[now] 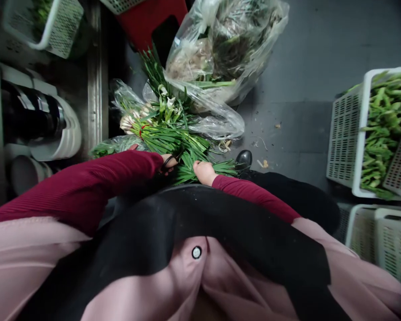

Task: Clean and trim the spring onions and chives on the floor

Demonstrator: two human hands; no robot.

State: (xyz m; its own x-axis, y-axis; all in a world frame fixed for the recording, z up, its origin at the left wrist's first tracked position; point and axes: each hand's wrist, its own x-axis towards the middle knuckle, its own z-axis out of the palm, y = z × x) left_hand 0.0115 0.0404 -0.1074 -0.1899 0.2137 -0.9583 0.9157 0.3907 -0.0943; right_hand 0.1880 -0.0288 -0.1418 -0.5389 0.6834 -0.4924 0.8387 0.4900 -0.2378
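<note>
My left hand (169,163) is closed around the dark loop handles of what look like scissors (165,166); the blades are hidden among the leaves. Just to its right, my right hand (204,172) is closed on a bunch of long green leaves (187,168), whose tips stick out past the fist. Beyond both hands lies a bundle of spring onions (160,137) with a red tie, its white bulb ends pointing left. More greens (153,71) are heaped behind it.
A large clear plastic bag (234,49) of vegetables stands on the grey floor at the back. White baskets (345,133) with green pods are on the right. Left are a metal shelf (98,71), another basket (65,29) and white containers (74,133). Scraps (263,163) dot the floor.
</note>
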